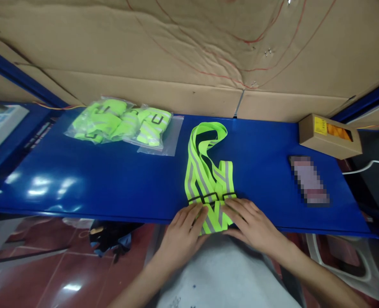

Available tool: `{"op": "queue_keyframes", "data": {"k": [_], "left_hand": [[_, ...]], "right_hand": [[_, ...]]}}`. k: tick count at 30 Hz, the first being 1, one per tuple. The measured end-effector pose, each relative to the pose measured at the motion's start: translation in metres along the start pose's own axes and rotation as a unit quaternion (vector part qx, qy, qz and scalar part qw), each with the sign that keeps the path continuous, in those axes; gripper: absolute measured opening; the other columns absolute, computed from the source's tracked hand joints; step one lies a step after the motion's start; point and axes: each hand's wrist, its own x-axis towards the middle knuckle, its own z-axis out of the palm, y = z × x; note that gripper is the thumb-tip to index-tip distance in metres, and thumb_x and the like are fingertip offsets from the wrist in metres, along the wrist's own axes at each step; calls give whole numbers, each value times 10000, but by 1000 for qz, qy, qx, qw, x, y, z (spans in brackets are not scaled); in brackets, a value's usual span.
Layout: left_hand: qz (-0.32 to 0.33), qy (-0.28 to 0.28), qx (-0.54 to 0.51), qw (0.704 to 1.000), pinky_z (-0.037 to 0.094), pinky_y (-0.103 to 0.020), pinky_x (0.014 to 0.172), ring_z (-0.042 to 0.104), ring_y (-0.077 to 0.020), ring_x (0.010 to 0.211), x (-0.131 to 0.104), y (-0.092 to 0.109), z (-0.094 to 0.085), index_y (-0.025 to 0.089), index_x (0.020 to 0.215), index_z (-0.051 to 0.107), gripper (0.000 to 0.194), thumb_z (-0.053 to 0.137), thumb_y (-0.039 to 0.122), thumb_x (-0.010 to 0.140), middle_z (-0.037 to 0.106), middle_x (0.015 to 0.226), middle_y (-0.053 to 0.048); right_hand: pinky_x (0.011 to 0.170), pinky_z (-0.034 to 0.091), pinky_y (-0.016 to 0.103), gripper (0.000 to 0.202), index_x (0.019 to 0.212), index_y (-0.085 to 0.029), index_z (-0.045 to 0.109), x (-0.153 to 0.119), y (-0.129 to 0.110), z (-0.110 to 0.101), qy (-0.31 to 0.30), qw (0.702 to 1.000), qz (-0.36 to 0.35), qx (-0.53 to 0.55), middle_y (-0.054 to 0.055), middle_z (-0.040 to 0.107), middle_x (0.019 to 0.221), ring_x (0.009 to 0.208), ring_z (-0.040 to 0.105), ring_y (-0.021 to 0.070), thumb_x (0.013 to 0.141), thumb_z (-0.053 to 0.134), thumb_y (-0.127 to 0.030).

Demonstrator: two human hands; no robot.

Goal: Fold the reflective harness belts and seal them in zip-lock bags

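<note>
A neon yellow-green reflective vest [197, 171] made of straps with grey stripes lies on the blue table in front of me. Its straps curl into a loop at the far end, and black buckles cross it near my fingers. My left hand [184, 229] grips the left side of the near end, fingers on top and partly curled. On the right side, my right hand [252, 224] holds the same near end, its fingers over the fabric and the thumb lower, by the table edge. The fabric beneath both hands is hidden.
Several clear bags [112, 119] of folded neon vests lie at the back left of the blue table [112, 179]. To the right are a phone-like pixelated item [309, 179] and a cardboard box [330, 134] with orange contents. Brown cardboard [176, 55] walls the back.
</note>
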Motion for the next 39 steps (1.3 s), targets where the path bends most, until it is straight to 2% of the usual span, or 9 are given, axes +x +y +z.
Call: {"op": "queue_keyframes", "data": {"k": [3, 6, 13, 18, 23, 29, 32, 35, 39], "left_hand": [[4, -2, -60, 998, 493, -399, 883, 658, -257, 999, 2, -1, -2, 118, 1258, 607, 400, 556, 431, 1015, 720, 1116, -125], [-67, 0, -122, 990, 427, -388, 860, 629, -219, 889, 15, -3, -2, 175, 1059, 653, 306, 566, 464, 1007, 711, 930, -51], [-184, -14, -122, 975, 378, -365, 775, 576, -222, 855, 35, -7, 2, 167, 826, 591, 412, 503, 520, 1019, 630, 807, -40], [-141, -20, -188, 972, 472, -360, 847, 625, -218, 964, 24, -6, -3, 192, 965, 627, 351, 524, 525, 1010, 681, 993, -58], [-221, 43, -200, 953, 557, -315, 835, 678, -201, 1019, 19, -1, 0, 200, 1245, 530, 300, 573, 381, 1009, 672, 1119, -84], [-116, 96, 0, 989, 439, -454, 1081, 541, -282, 1335, 27, 1, 14, 252, 1330, 597, 371, 523, 128, 989, 548, 1427, -141], [-56, 37, 39, 997, 340, -486, 1147, 550, -305, 1340, 30, 5, 15, 181, 1411, 568, 404, 510, 305, 1032, 613, 1420, -150], [-49, 17, 45, 998, 305, -506, 1166, 533, -356, 1365, 31, 10, 17, 110, 1458, 530, 755, 500, 677, 960, 606, 1443, -187], [-60, 11, 83, 995, 310, -516, 1149, 562, -346, 1339, 32, 13, 23, 179, 1445, 561, 617, 550, 582, 978, 624, 1435, -147]], "right_hand": [[904, 518, 437, 351, 1315, -157, 582, 2, 0, -1, 20, 998, -9, 51, 122, 709, 1190, 1066, 647, 263, 1044, 529, -373], [808, 462, 392, 239, 1171, -193, 621, 17, 1, -8, 13, 993, 43, 106, 67, 718, 1038, 934, 630, 227, 1045, 536, -378], [791, 426, 356, 277, 978, -191, 615, 45, 16, -17, -24, 982, 90, 166, 39, 674, 896, 877, 614, 200, 1065, 486, -420], [815, 432, 351, 248, 1091, -197, 623, 34, 13, -10, -11, 987, 35, 159, 45, 713, 985, 920, 650, 197, 1049, 536, -425], [686, 419, 317, 339, 960, -183, 637, 37, 8, -9, -4, 988, 62, 141, 44, 669, 808, 755, 627, 188, 1068, 460, -451], [516, 278, 267, 493, 718, -206, 552, 66, 15, -19, -80, 965, 176, 176, -25, 550, 593, 531, 543, 119, 1070, 412, -521], [511, 272, 269, 457, 746, -212, 577, 72, 11, -17, -94, 964, 212, 131, -21, 583, 591, 519, 567, 127, 1067, 427, -501], [538, 335, 287, 368, 936, -207, 633, 68, 2, -13, -68, 971, 225, 43, 27, 686, 728, 616, 651, 174, 1082, 397, -449], [733, 508, 374, 322, 1121, -194, 635, 64, 9, -19, -19, 980, 196, -34, 103, 721, 987, 914, 701, 265, 1080, 395, -405]]}}
